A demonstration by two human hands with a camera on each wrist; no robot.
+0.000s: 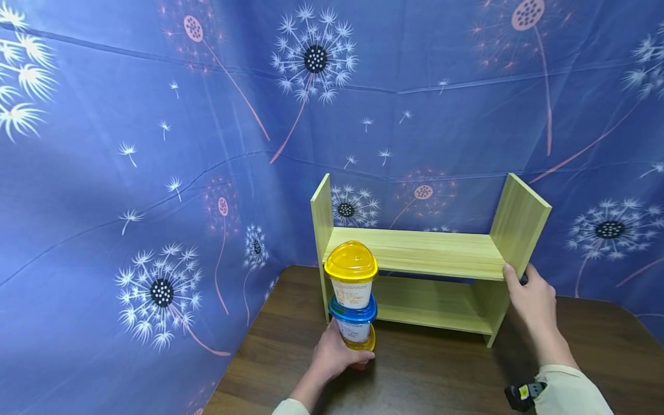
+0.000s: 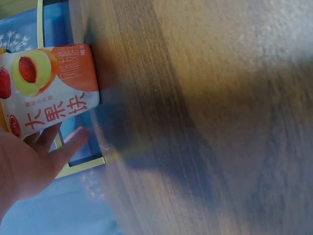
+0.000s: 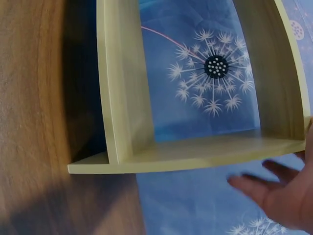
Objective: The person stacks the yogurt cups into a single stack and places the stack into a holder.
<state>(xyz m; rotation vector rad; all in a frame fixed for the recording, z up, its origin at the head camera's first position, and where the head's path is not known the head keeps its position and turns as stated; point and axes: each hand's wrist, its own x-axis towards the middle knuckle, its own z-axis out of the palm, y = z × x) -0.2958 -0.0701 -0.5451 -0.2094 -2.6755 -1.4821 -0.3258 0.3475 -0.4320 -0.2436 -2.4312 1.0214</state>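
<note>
A stack of yogurt cups (image 1: 353,294) stands upright before the shelf's left end. The top cup has a domed yellow lid, a blue-lidded cup (image 1: 354,331) sits under it, and a yellow rim (image 1: 365,344) shows lowest. My left hand (image 1: 337,349) grips the stack low down, hiding the lowest part in the head view. In the left wrist view the lowest cup (image 2: 73,93) carries peach and strawberry pictures on white and orange. My right hand (image 1: 534,305) holds the right side panel of a two-tier wooden shelf (image 1: 430,251), thumb at its front edge, fingers outside.
The shelf stands at the back of a brown wooden table (image 1: 415,374). Blue cloth (image 1: 233,115) with dandelion prints hangs behind and along the left. The stack overlaps the left ends of both shelf boards in the head view.
</note>
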